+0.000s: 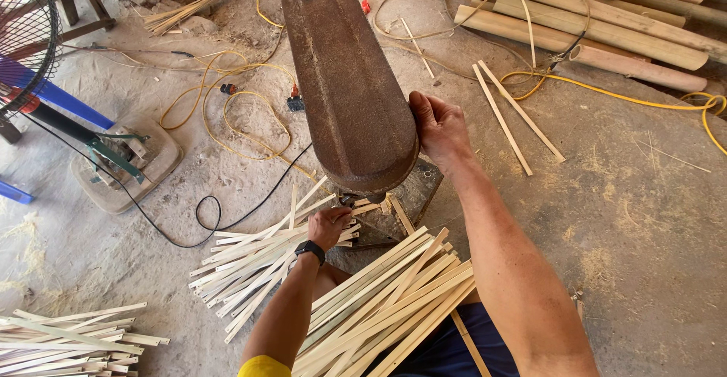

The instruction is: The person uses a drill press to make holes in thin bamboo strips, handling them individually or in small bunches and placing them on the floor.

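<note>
Head view, looking straight down: we record both forearms reaching up the frame from its lower edge. We find the right hand (439,128) right of centre, arm fully extended, wrist bent, resting against the right edge of the rusty machine housing (344,81). Its fingers are curled closed against that edge. We find the left hand (329,225) near the centre, just below the housing's rounded lower end, elbow bent, a black wristwatch (310,250) on the wrist. Its fingers are closed around thin strips at the top of the cut strip pile (257,259); we cannot tell how many strips it grips.

We note the housing is long, oval and domed, of pitted brown metal, running from top centre to mid-frame. The cut strips are pale, flat and narrow, fanned on the concrete floor (644,218) left of centre. A second bundle of strips (386,309) lies across the person's lap at lower centre. Another heap (68,339) sits at lower left. Round bamboo poles (606,28) lie at upper right, with a yellow cable (621,96) winding beneath them. A fan (26,36) stands at upper left.
</note>
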